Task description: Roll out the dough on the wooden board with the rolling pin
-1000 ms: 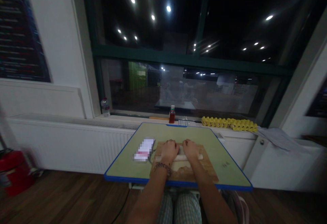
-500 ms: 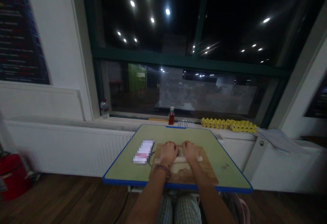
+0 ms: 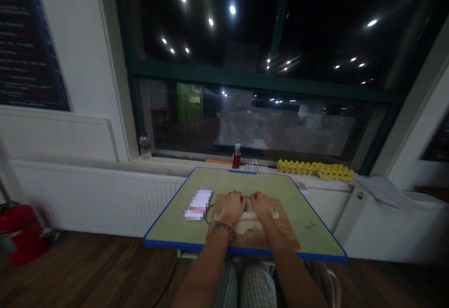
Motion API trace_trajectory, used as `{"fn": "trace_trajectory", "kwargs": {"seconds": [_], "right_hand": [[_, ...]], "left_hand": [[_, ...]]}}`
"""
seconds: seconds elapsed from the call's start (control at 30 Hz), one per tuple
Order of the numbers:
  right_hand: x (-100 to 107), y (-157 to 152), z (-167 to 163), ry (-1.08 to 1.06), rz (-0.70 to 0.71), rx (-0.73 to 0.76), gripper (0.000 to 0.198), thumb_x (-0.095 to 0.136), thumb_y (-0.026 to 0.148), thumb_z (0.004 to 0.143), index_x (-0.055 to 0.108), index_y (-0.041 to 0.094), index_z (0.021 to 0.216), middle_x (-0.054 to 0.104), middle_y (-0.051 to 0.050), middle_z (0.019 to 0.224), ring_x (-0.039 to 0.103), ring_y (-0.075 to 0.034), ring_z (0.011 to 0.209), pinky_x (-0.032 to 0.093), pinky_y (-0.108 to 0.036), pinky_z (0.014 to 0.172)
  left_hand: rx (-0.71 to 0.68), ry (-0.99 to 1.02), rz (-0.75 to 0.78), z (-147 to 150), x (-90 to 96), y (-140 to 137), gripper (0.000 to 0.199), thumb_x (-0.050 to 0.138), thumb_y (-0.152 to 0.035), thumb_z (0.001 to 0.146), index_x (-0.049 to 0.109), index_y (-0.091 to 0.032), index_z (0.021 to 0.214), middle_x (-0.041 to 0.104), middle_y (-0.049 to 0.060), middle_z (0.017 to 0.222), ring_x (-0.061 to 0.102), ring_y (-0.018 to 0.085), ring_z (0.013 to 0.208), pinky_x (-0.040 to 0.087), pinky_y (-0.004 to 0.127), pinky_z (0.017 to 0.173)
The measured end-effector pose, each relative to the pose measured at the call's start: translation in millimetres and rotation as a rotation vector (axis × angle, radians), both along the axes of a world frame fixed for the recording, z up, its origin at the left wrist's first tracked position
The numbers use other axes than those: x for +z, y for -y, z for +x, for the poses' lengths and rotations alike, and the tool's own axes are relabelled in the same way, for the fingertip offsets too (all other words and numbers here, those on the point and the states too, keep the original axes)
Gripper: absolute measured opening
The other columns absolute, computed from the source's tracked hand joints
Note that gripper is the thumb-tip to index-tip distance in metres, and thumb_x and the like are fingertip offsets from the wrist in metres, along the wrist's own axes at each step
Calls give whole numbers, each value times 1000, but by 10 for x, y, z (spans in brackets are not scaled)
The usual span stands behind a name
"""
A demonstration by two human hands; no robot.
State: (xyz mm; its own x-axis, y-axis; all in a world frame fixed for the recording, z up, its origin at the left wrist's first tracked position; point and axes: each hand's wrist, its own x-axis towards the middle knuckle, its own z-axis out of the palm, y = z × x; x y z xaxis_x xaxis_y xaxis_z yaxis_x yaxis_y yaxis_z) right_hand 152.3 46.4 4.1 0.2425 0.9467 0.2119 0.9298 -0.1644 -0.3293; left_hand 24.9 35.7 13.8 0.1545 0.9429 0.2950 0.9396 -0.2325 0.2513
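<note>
So, nearest first: checked trousers (image 3: 257,282) under the table (image 3: 175,228), then the wooden board (image 3: 289,238) close to its near edge, with pale, doughy-looking sheet stuff (image 3: 247,226) on it. Just past most of that sheet lies what looks like a rolling pin (image 3: 249,216), and how it sits is the bit that counts: long axis straight across the body, left to right, both forearms crossing it pretty much square-on. It runs beneath the hands rather than off to one side, and an end pokes out past each, so neither is really nearer. Left hand (image 3: 234,203) and right hand (image 3: 261,204) both have curled fingers reaching over its far side; can't tell if they're gripping it or just pressing with the palms. Further out there's a phone (image 3: 198,205) left of the board, then a red bottle (image 3: 236,157) and yellow egg trays (image 3: 312,169) by the window. Versus half a second ago, everything's slightly higher in view, but hands and pin look unmoved on the board.
</note>
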Motion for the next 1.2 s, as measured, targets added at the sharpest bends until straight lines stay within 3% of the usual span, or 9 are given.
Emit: {"fn": "trace_trajectory", "kwargs": {"seconds": [0.9, 1.2], "right_hand": [[-101, 27, 7, 145, 37, 6, 37, 42, 32, 95, 72, 14, 105, 73, -17, 105, 69, -25, 95, 47, -28, 77], [-99, 192, 6, 160, 43, 65, 34, 45, 31, 93, 70, 16, 111, 70, -16, 114, 62, -25, 108, 42, -32, 90]], "left_hand": [[26, 23, -4, 15, 1, 108, 33, 40, -26, 93, 71, -15, 99, 71, 11, 106, 65, 21, 99, 48, 30, 85], [85, -25, -35, 12, -73, 205, 45, 46, -43, 91, 60, -16, 123, 57, 15, 132, 46, 31, 126, 37, 44, 103]]}}
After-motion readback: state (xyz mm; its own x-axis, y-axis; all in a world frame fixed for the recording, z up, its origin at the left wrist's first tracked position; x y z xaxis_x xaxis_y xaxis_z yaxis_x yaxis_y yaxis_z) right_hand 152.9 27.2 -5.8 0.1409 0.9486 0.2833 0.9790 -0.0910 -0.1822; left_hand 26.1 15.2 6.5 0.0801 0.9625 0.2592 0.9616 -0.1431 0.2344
